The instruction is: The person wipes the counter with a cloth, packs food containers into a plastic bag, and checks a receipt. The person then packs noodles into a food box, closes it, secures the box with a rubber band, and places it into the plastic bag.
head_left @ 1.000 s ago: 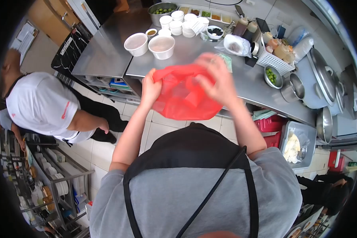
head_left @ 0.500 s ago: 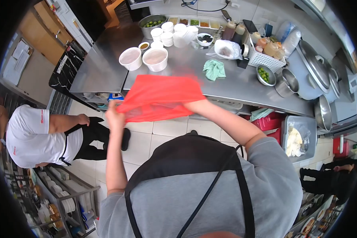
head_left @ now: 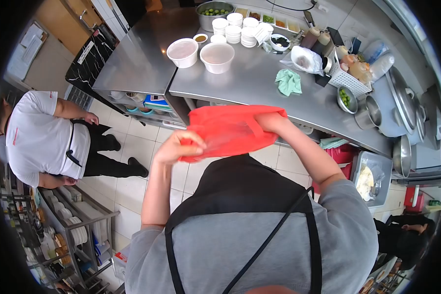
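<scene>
A thin red plastic bag (head_left: 230, 134) hangs in the air in front of my apron, just off the counter's near edge. My left hand (head_left: 180, 147) pinches its lower left side, thumb and fingers closed on the plastic. At the bag's upper right, my right hand (head_left: 271, 122) grips it, with the fingertips hidden in the red folds. Beyond the bag, two lidded white tubs (head_left: 217, 58) stand on the steel counter. A crumpled green cloth (head_left: 288, 82) lies to their right.
Stacked white cups (head_left: 233, 34), a pot of green fruit (head_left: 214, 15) and a bottle basket (head_left: 350, 76) line the steel counter (head_left: 245, 81). A grey bin (head_left: 376, 169) is at right. One person (head_left: 46, 134) stands at left, another (head_left: 409, 235) at far right.
The red bag has come nearer my body, its left side gathered inward by my left hand. My view has shifted left. The person at left has lowered an arm and stepped.
</scene>
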Available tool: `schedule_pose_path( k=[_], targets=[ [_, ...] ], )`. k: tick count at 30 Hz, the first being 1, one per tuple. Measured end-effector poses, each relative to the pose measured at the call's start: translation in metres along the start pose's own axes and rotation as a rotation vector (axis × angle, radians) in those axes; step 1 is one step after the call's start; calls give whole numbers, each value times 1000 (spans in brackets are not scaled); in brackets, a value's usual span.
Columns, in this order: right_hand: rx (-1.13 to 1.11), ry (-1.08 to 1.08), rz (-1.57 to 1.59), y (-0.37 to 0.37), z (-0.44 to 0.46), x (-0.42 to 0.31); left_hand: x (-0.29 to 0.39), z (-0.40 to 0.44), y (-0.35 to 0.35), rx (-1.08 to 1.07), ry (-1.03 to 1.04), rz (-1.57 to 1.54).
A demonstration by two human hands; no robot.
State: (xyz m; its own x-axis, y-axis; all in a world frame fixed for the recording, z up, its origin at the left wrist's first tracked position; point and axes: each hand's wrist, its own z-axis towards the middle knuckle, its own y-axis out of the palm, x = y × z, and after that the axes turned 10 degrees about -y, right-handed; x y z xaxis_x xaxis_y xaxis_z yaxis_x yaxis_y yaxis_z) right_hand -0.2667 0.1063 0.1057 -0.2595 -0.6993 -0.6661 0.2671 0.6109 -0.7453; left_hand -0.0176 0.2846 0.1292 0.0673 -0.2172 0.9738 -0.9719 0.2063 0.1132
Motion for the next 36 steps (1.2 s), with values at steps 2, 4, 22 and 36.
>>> schedule_pose_path(
  k=[2, 4, 22, 36],
  targets=[
    [-478, 243, -208, 11, -3, 12, -15, 17, -40, 369, -72, 435],
    [-517, 117, -197, 20, -4, -6, -44, 35, -59, 737, -144, 876],
    [236, 417, 442, -7, 206, 217, 136, 115, -63, 380, -196, 597],
    [585, 493, 813, -123, 131, 182, 174, 187, -89, 292, -7, 637]
  ],
)
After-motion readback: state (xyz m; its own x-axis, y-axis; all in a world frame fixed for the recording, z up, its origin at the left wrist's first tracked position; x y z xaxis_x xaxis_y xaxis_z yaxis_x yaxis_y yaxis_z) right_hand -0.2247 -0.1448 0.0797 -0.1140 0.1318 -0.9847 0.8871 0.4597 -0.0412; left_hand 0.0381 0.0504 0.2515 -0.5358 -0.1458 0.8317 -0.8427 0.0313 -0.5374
